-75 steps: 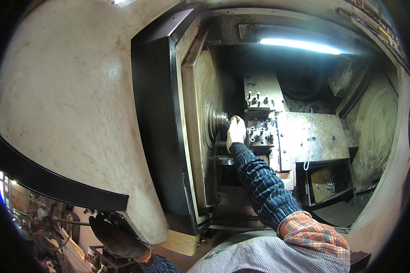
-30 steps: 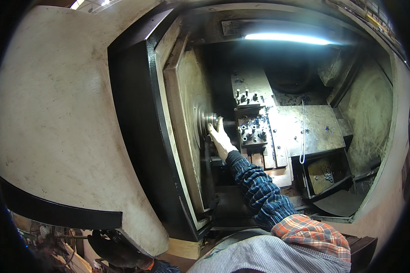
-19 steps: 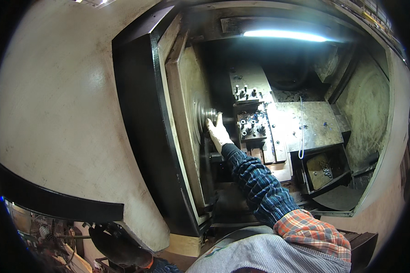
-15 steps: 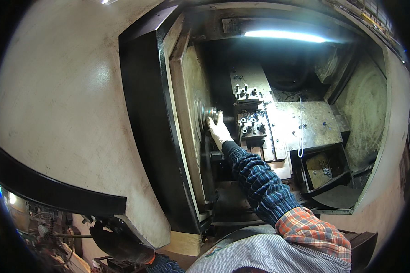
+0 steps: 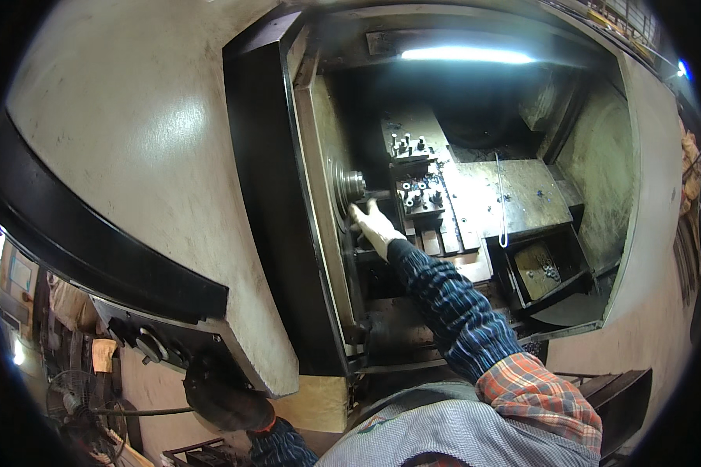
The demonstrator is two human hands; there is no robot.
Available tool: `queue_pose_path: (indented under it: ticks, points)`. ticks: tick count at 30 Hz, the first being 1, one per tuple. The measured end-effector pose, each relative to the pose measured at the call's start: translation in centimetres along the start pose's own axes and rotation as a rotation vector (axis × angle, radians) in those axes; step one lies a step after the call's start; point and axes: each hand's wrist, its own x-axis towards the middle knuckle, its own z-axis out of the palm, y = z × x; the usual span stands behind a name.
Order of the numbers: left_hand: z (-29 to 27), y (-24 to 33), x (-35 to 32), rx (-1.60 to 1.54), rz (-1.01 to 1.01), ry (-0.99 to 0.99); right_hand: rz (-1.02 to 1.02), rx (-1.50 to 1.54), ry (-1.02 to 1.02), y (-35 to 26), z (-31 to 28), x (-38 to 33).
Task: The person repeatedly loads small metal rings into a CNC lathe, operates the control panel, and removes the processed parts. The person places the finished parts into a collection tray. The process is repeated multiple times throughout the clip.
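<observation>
Inside the machine, my right hand (image 5: pixel 376 227), in a white glove, hangs just below and in front of the spindle's metal collet nose (image 5: pixel 354 184). Thumb and fingers are spread apart, and nothing shows between them. To its right, tool posts (image 5: pixel 419 196) with upright bolts sit on the slide of the lathe (image 5: pixel 475 204). At the lower left, my left hand (image 5: pixel 226 395), in a dark glove, rests against the edge of a black control panel (image 5: pixel 181 340) with a knob (image 5: pixel 153 345). The fingers of that hand are lost in the dark.
A metal tray (image 5: pixel 539 272) holding small ring-shaped parts stands right of the slide. A white hooked rod (image 5: pixel 500 204) lies on the flat cover above it. The black door edge (image 5: pixel 269 210) rises left of my right arm. A fan (image 5: pixel 72 391) stands at the lower left.
My right hand has dropped away from the collet nose, which now shows bare. The view has shifted, bringing more of the control panel by my left hand into sight.
</observation>
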Motion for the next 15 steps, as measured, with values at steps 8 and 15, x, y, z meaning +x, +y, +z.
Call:
queue_pose_path:
  ticks: [8,15]
  points:
    - [1.4,-0.7,-2.6,-0.587,-0.512,0.058,0.095,0.081,-0.33,7.7,-5.6,-16.8]
    - [2.1,-1.5,-1.7,-0.725,-0.344,0.137,0.161,0.217,0.028,16.3,-15.5,-30.3]
